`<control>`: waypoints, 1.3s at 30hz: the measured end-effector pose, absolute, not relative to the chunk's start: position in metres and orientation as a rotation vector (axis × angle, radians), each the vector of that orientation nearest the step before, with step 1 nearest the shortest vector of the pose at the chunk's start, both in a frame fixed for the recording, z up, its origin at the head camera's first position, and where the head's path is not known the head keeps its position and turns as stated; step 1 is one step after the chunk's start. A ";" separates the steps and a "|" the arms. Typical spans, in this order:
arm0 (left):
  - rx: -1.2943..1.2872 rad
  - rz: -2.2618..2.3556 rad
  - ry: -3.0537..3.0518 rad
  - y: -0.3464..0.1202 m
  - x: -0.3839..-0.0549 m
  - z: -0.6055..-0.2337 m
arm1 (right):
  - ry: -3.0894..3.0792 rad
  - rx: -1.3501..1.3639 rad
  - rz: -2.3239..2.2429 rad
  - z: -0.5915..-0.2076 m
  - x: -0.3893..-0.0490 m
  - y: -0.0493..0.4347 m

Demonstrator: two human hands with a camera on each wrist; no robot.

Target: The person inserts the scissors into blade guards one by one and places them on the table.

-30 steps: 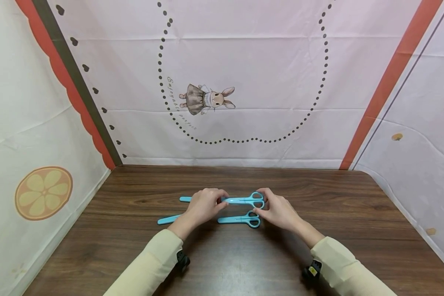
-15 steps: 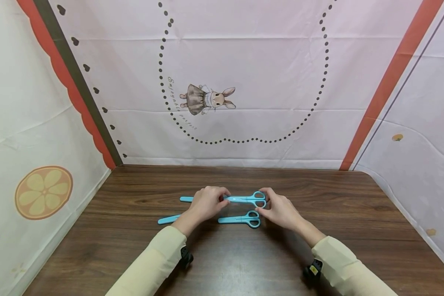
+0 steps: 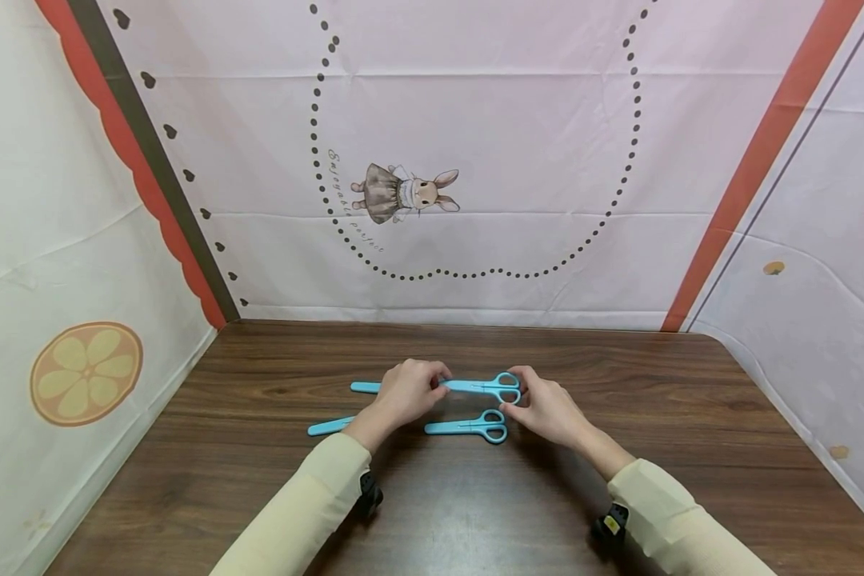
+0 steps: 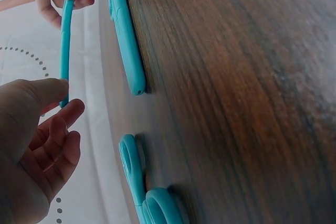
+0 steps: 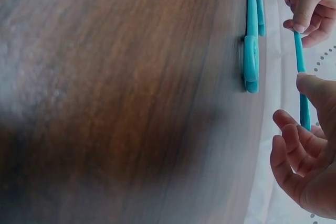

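Observation:
A pair of light-blue scissors [image 3: 473, 386] is held level above the table between both hands, edge-on in both wrist views. At its blade end, my left hand [image 3: 409, 392] pinches it between thumb and fingers. My right hand [image 3: 547, 410] pinches the finger loops at the other end. Below them, a second pair of blue scissors [image 3: 466, 429] lies on the table, loops to the right. Two more blue blade ends, one farther back [image 3: 364, 387] and one nearer [image 3: 329, 426], poke out left of my left arm. Loops [image 4: 161, 207] show in the left wrist view.
The brown wood-grain table [image 3: 432, 512] reaches back to a printed cloth [image 3: 518, 160] hanging behind it. More cloth hangs along the left and right sides. A dark wrist camera [image 3: 370, 492] sits on the left wrist, another [image 3: 610, 524] on the right.
Both hands have shifted slightly to the right with the held scissors, the left a little farther and slightly back. The scissors on the table stay put.

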State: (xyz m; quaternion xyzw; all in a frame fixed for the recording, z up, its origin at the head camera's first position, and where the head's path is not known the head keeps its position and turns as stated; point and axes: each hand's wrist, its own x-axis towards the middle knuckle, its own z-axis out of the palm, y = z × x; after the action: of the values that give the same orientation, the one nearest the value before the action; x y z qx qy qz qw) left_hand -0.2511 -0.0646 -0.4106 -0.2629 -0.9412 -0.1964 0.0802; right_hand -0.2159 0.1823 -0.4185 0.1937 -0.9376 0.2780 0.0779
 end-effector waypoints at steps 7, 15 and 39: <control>-0.766 -0.585 -2.823 -0.060 -0.255 -0.412 | -2.818 0.562 0.828 -0.419 -0.217 0.184; -0.722 -0.549 -2.855 -0.055 -0.257 -0.414 | -2.849 0.535 0.830 -0.421 -0.220 0.186; -0.627 -0.485 -2.929 -0.039 -0.258 -0.417 | -2.892 0.527 0.815 -0.424 -0.221 0.193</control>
State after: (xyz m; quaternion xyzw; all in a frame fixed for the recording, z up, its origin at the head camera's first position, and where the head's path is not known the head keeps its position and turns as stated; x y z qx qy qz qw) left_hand -0.2584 -0.0389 -0.4172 -0.2064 -0.9639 -0.1595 0.0537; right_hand -0.2208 0.1925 -0.4236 0.1727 -0.9470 0.2669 0.0456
